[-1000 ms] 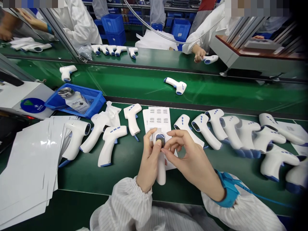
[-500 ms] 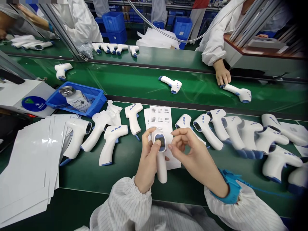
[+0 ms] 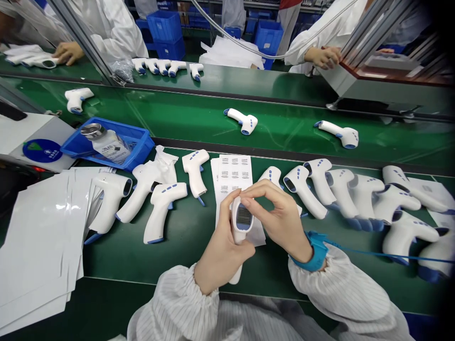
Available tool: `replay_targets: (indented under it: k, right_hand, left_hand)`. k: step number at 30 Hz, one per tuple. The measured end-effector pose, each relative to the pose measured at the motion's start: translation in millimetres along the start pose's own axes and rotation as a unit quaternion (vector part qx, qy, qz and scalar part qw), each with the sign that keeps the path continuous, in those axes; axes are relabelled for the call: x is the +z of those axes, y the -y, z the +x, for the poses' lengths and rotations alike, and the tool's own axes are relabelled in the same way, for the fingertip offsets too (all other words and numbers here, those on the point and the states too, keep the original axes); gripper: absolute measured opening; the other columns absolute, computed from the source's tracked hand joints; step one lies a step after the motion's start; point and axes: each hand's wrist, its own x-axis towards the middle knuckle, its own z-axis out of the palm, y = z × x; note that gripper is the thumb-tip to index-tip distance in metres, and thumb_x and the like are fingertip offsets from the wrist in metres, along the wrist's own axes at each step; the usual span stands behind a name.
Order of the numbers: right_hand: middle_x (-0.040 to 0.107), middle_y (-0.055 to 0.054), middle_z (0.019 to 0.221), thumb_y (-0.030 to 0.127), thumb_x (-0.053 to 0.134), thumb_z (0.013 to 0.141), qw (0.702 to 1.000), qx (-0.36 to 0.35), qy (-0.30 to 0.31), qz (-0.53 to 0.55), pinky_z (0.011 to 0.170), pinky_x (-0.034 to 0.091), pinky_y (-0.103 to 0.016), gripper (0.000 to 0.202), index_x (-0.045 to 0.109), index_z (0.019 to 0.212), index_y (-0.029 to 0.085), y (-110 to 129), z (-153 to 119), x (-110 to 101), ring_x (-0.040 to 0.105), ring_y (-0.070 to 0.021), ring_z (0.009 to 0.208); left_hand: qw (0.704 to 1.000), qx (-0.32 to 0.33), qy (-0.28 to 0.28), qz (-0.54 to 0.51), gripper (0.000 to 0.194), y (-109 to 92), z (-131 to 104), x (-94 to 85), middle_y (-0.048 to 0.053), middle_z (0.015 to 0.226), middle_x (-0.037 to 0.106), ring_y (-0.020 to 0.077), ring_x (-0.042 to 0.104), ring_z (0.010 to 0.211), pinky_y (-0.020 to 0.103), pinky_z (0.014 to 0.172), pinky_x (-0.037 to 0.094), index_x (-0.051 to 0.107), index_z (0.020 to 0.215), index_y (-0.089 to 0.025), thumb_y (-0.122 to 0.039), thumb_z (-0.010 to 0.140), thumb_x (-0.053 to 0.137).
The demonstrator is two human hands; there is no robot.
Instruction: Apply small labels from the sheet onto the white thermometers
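The left hand's (image 3: 222, 251) fingers wrap a white plastic gun-shaped thermometer (image 3: 242, 221); the right hand's (image 3: 282, 215) curved fingers touch its upper edge, above the green tabletop's (image 3: 199, 260) bare front strip.

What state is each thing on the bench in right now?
Held thermometer: gripped, display facing up.
Left hand: closed around it.
Right hand: fingertips at its upper end.
Blue wristband: being worn.
Blue tray: open, holding the bottle.
Bottle: leaning, metal top on.
Label sheet: flat, partly hidden.
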Motion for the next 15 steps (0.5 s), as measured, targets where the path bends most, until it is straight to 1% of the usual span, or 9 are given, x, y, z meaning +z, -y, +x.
replay_targets:
  k: [2, 5, 7, 9, 12, 15]
  right_hand:
    - [0.064, -0.002, 0.095, 0.016, 0.064, 0.086, 0.999, 0.027, 0.037, 0.015, 0.086, 0.049, -0.036, 0.010, 0.062, 0.092, 0.024, 3.4, 0.7, 0.5, 0.060, -0.0191, 0.095]
    - [0.057, -0.004, 0.110, 0.016, 0.067, 0.082, 0.990, 0.074, 0.117, 0.040, 0.096, 0.046, -0.040, 0.027, 0.058, 0.106, 0.027, 8.8, 0.6, -1.1, 0.054, -0.0218, 0.110]
    - [0.053, -0.004, 0.119, 0.016, 0.066, 0.082, 0.982, 0.088, 0.160, 0.056, 0.102, 0.043, -0.041, 0.036, 0.054, 0.113, 0.028, 10.7, 0.5, -4.5, 0.049, -0.0225, 0.118]
    - [0.049, -0.005, 0.126, 0.014, 0.063, 0.083, 0.973, 0.094, 0.196, 0.077, 0.108, 0.039, -0.042, 0.042, 0.052, 0.120, 0.030, 10.5, 1.3, -9.1, 0.045, -0.0225, 0.125]
    - [0.047, -0.005, 0.132, 0.014, 0.058, 0.086, 0.961, 0.101, 0.229, 0.117, 0.111, 0.038, -0.042, 0.044, 0.050, 0.126, 0.030, 8.1, 4.1, -16.1, 0.043, -0.0227, 0.129]
    - [0.048, -0.004, 0.134, 0.017, 0.056, 0.088, 0.956, 0.110, 0.233, 0.143, 0.111, 0.037, -0.044, 0.040, 0.052, 0.126, 0.030, 7.4, 6.2, -20.2, 0.043, -0.0240, 0.131]
  left_hand:
    - [1.000, -0.004, -0.003, -0.002, 0.085, -4.1, -0.5, 0.1, 0.004, 0.143, 0.037, 0.0202, 0.054, 0.108, 0.031, 0.084, 0.050, 0.024, 0.142, -0.033, 0.002, 0.069, 0.051]
    - [1.000, 0.005, -0.004, -0.005, 0.082, -8.9, -0.4, -1.0, 0.003, 0.139, 0.042, 0.0180, 0.056, 0.105, 0.030, 0.086, 0.050, 0.028, 0.139, -0.033, 0.003, 0.069, 0.051]
    - [1.000, 0.015, -0.010, 0.000, 0.081, -10.1, 0.5, -2.3, 0.003, 0.139, 0.042, 0.0192, 0.055, 0.108, 0.031, 0.089, 0.049, 0.029, 0.138, -0.032, 0.004, 0.069, 0.052]
    - [1.000, 0.021, -0.009, -0.006, 0.081, -9.7, 1.7, -3.6, 0.003, 0.143, 0.040, 0.0213, 0.053, 0.116, 0.032, 0.093, 0.048, 0.030, 0.139, -0.032, 0.003, 0.070, 0.053]
    - [0.999, 0.017, 0.004, -0.030, 0.083, -7.8, 2.2, -5.6, 0.002, 0.146, 0.036, 0.0225, 0.048, 0.123, 0.031, 0.092, 0.048, 0.028, 0.140, -0.034, 0.004, 0.071, 0.053]
    - [0.999, 0.012, 0.010, -0.048, 0.084, -6.3, 0.4, -8.1, 0.001, 0.143, 0.038, 0.0218, 0.049, 0.119, 0.028, 0.088, 0.048, 0.030, 0.141, -0.036, 0.003, 0.070, 0.054]
